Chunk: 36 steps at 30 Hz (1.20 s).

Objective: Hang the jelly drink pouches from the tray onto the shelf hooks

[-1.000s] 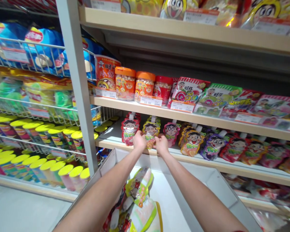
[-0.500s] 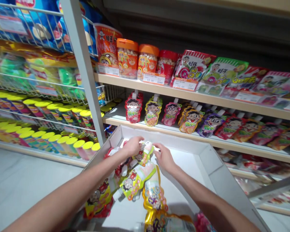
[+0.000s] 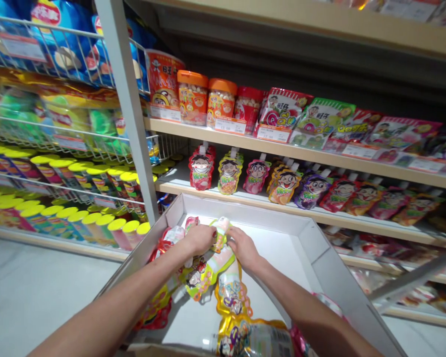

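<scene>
Between my two hands is a small yellow-green spouted jelly pouch, its back side up. My left hand has its fingers curled on the pouch's left edge. My right hand pinches the right edge with thumb and fingertips. Just below, another yellow-green pouch lies in a white box, next to an orange-yellow pouch. Red pouches are heaped at the box's left side, partly behind my left forearm. A larger golden pouch lies at the near end.
Behind the box, a shelf carries a row of upright jelly pouches. Above it stand jars and gummy bags with price tags. A grey post rises at the left, beside wire racks of snack cans.
My left hand has shifted a little down along the pouch, and my right hand has closed onto its other edge. The view has tilted and shifted slightly.
</scene>
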{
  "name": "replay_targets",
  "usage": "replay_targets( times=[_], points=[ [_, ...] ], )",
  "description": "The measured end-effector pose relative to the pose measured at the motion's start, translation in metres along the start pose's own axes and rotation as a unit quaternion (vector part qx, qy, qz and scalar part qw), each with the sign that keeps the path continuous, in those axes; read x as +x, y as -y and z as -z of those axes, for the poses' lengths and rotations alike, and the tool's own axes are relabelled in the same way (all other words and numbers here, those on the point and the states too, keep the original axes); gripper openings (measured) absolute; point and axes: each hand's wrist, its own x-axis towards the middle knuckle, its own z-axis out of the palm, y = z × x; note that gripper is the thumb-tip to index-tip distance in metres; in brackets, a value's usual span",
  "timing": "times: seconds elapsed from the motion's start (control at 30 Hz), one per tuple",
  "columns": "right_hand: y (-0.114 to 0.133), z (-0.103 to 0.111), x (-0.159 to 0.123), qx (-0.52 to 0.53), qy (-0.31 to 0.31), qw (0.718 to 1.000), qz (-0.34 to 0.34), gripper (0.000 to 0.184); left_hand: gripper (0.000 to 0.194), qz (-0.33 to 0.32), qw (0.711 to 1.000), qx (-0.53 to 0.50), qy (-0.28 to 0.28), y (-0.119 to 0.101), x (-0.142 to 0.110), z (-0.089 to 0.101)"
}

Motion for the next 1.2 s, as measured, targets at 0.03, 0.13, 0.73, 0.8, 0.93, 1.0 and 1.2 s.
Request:
replay_targets(
  times=[0.03,0.13,0.73,0.8,0.93,1.0,1.2],
  points=[
    [0.0,-0.002,0.003,-0.006,-0.001,1.0,0.001,0.033,0.025,0.001,1.0,-0.005,0.001,0.001,0.0,0.0],
    [-0.002,-0.006,0.009,-0.012,0.002,1.0,0.005,0.024,0.024,0.007,0.999,-0.042,-0.004,0.004,0.001,-0.001],
    [0.013,0.023,0.023,0.324,-0.142,0.912,-0.208,0.011,0.014,0.035,0.875,-0.476,-0.081,0.014,0.014,0.002],
    [0.016,0.029,0.025,0.35,-0.141,0.899,-0.224,0.012,0.008,0.057,0.875,-0.471,-0.099,0.01,0.014,0.002],
    [0.019,0.038,0.027,0.375,-0.138,0.886,-0.235,0.014,0.016,0.085,0.88,-0.447,-0.134,0.01,0.017,0.001],
    [0.021,0.041,0.027,0.383,-0.134,0.883,-0.234,0.015,0.018,0.074,0.882,-0.44,-0.153,0.011,0.019,0.001],
    [0.032,0.046,0.034,0.429,-0.124,0.864,-0.232,0.018,0.022,0.087,0.864,-0.452,-0.205,0.013,0.027,-0.002]
  ],
)
